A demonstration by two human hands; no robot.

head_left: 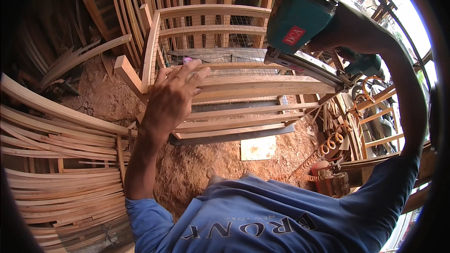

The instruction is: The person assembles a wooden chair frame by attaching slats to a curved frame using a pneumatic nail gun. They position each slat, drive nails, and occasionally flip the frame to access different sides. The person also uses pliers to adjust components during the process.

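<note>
The left grip (176, 94) lies with fingers loosely spread over the near left part of a wooden frame (267, 85), clasping nothing; whether its palm presses on the wood cannot be told. The right grip (333, 35) is closed around a teal nail gun (300, 21), partly hidden behind the tool's body. The frame sits below and between both grips, its rails running from under the left grip toward the gun, which blocks the view of the frame's far right corner.

Beyond the left grip's fingertips stretches wire mesh (229, 42), with a small pink thing (187, 59) just past the fingers. A thick timber end (127, 74) juts up just left of that grip, and long planks (196, 0) stand behind the frame, farther out. Well to the left and nearer the body, wooden strips (70, 192) are piled high.

Below the right grip, an orange coiled hose (335, 138) winds down past loose offcuts (344, 117) to a partly hidden red thing (320, 175). Between and below the grips, a pale square board (258, 149) lies on the sawdust-covered floor (187, 173), just ahead of the person's feet (213, 177).
</note>
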